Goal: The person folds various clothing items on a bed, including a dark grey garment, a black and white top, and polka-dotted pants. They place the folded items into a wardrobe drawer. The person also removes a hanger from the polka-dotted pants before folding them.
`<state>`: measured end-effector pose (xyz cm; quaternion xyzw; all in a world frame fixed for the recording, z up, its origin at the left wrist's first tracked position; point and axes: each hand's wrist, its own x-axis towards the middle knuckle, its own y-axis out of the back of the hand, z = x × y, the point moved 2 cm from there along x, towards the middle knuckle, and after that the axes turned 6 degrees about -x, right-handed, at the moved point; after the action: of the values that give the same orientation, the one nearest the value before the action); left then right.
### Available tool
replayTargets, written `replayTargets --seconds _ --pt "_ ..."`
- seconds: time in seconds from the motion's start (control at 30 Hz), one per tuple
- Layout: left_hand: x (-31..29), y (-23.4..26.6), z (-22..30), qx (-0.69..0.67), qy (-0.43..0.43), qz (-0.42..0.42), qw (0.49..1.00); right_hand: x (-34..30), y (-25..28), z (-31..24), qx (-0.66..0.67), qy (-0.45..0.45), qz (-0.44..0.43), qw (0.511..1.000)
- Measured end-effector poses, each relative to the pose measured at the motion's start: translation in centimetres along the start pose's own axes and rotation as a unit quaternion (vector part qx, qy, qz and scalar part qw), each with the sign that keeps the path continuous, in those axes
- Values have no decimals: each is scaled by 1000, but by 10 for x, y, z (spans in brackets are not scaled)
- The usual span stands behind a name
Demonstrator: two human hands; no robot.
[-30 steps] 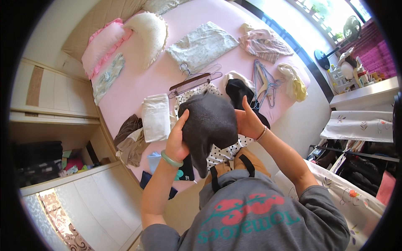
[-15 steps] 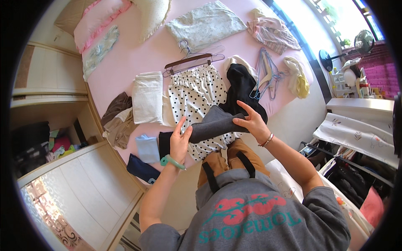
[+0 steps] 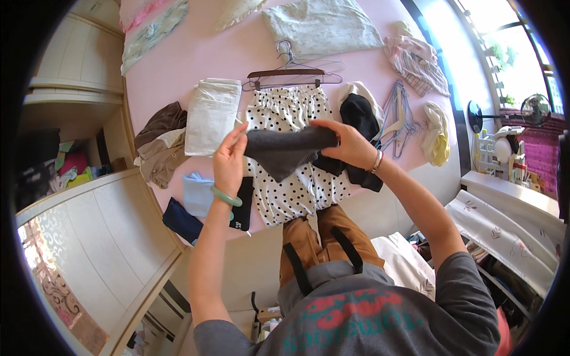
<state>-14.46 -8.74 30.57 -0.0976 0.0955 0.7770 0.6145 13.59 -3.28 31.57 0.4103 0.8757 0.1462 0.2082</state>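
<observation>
Grey cloth, folded, above the spotted garment; your left hand grips its left end, your right hand its right. Slack hold could let its drooping near corner unfold.

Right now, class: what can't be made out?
Head view: middle of the polka-dot garment, behind the dark grey garment.
Head view: part of the black cloth, behind the wrist of the left hand.
Head view: far end of the cream pillow, cut by the upper edge.
</observation>
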Motion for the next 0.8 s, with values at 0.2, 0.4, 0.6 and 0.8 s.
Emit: replayTargets --seconds 0.2,0.4,0.6,0.8 --pt "-8 12 12 30 -46 59 997 31 -4 -14 -236 96 93 962" --pt "-47 2 -94 85 -17 76 993 8 -65 67 -313 103 73 941" --pt "-114 -26 -255 81 186 5 979 -49 -137 190 -343 16 -28 939" --pt "-164 -39 -288 50 224 -27 973 -81 -149 215 -257 7 -92 962"
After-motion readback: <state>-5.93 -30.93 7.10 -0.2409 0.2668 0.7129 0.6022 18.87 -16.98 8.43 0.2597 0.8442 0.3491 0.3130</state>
